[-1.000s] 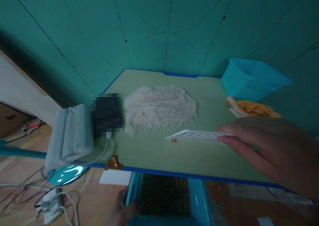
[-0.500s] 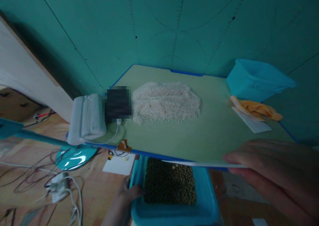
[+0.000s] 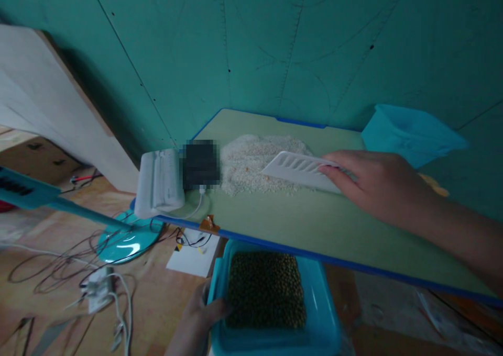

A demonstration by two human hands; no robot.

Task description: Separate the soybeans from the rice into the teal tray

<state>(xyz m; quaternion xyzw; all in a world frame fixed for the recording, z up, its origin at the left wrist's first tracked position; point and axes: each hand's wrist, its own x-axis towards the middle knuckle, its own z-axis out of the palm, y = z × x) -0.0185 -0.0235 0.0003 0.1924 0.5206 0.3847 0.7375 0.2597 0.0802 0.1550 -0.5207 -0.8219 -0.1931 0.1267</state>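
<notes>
My right hand [image 3: 369, 180] grips a flat white slotted plastic plate [image 3: 298, 170], tilted over the right part of a spread of pale grains [image 3: 247, 159]. A few orange bits lie among the grains on the light green tabletop [image 3: 275, 214]. Below the table's front edge, my left hand [image 3: 202, 311] clasps the left rim of a blue plastic basin [image 3: 275, 340], its thumb inside. Dark greenish-brown beans or pellets [image 3: 267, 293] fill the middle of the basin; their exact kind is unclear.
A blue open bin [image 3: 404, 133] stands at the table's back right, an orange cloth [image 3: 434, 185] partly hidden beside it. A white case [image 3: 161, 183] and a blurred dark box [image 3: 200, 165] sit at the left. Cables and a lamp base [image 3: 129, 241] are on the floor.
My right hand has moved from the table's front edge up and back over the grains, carrying the white plate. My left hand stays on the basin. The view has shifted slightly.
</notes>
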